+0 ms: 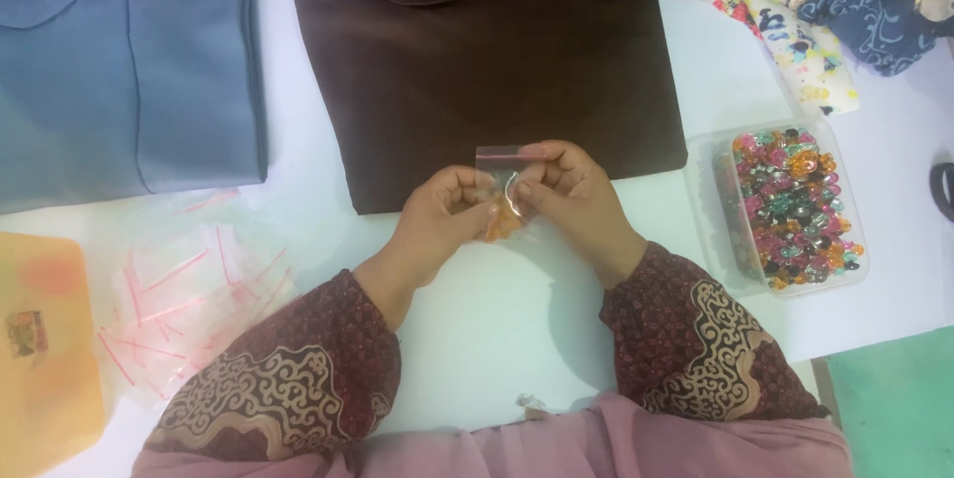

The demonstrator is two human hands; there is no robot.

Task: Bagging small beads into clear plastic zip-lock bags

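Note:
Both my hands hold a small clear zip bag (500,168) with a red seal strip, just above the white table near its middle. My left hand (440,217) pinches the bag's lower left side. My right hand (573,198) grips its right edge and top. Small orange pieces (503,224) show inside the bag's bottom. Both sleeves are dark red with a cream swirl pattern.
A folded brown garment (477,51) lies just beyond my hands. A folded blue garment (119,61) lies at the far left. A clear tub of coloured gems (795,205) stands at the right. Several empty zip bags (189,294) and an orange box (40,349) lie at the left; patterned cloths (805,1) lie at the top right.

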